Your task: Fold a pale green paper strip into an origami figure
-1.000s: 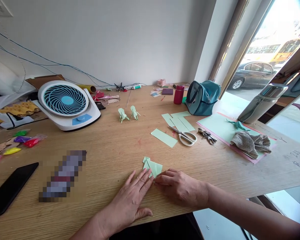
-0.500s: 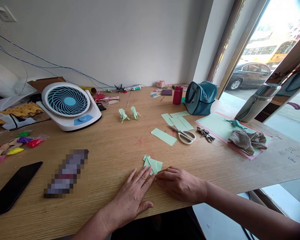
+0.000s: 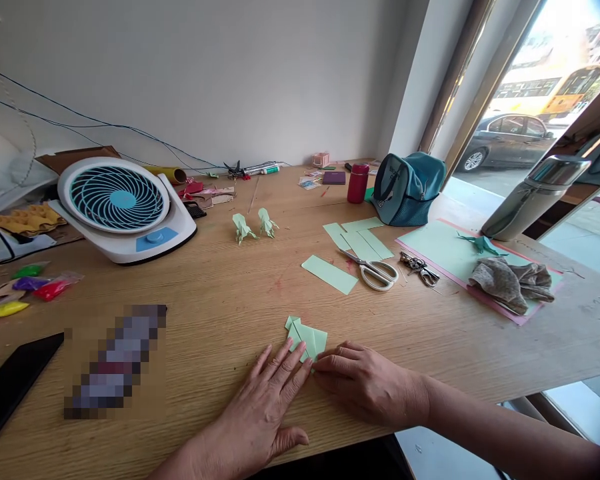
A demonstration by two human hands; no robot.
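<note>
A partly folded piece of pale green paper (image 3: pixel 307 335) lies on the wooden table (image 3: pixel 220 293) near its front edge. My left hand (image 3: pixel 267 400) lies flat, fingers stretched out, with the fingertips on the paper's near left corner. My right hand (image 3: pixel 363 383) rests beside it, fingers curled and pressing down on the paper's near right edge. Two small folded green paper figures (image 3: pixel 253 225) stand farther back at the middle of the table.
White-handled scissors (image 3: pixel 375 270) lie on green paper strips (image 3: pixel 350 247) with keys (image 3: pixel 420 267) beside them. A white and blue fan (image 3: pixel 123 207) stands at left, a black phone (image 3: pixel 10 383) at front left. A teal bag (image 3: pixel 405 190), red bottle (image 3: pixel 357 182), green sheet with cloth (image 3: pixel 510 283) sit at right.
The hands stay on the folded paper with almost no shift. The view has swung slightly, so everything sits a little lower and to the right in the picture.
</note>
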